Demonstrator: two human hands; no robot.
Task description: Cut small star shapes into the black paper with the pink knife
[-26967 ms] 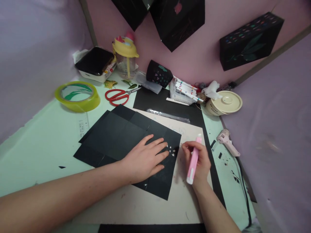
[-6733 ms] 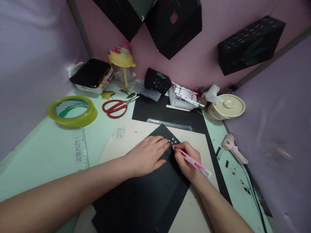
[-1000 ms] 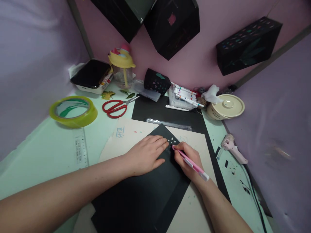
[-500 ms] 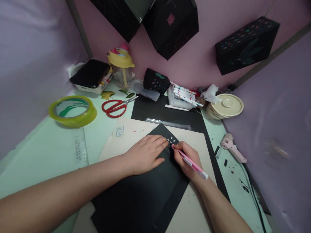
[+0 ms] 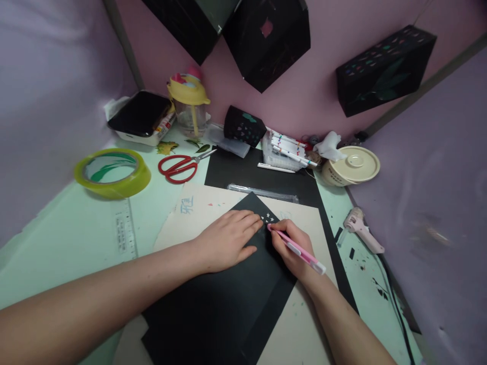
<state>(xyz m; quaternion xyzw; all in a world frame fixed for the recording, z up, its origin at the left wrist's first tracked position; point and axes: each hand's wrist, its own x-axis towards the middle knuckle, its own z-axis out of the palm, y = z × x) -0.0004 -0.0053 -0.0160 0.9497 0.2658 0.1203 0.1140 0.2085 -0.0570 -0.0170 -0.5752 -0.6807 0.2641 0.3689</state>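
My left hand (image 5: 230, 241) lies flat with its fingers stretched out, pressing on a sheet of black card (image 5: 213, 309). Between the closed fingers of my right hand (image 5: 294, 248) is a slim pink and white craft knife (image 5: 300, 251), held like a pen. Its front end meets the card near the upper corner, and my fingertips hide the blade. Small pale star shapes (image 5: 269, 217) show in the card just beyond that end. Under the card is a large cream sheet (image 5: 175, 218) with blue marks.
Red-handled scissors (image 5: 178, 167), yellow tape (image 5: 142, 177) and a clear ruler (image 5: 125, 230) lie to the left. A box of white markers (image 5: 283, 152) and a lidded bowl (image 5: 355, 165) stand behind. The glue gun (image 5: 363, 230) lies right, its cord running forward. Black boxes (image 5: 274, 45) hang above.
The view has shifted very slightly. My right hand and the craft knife have moved a little up the card; my left hand stays pressed in the same place.
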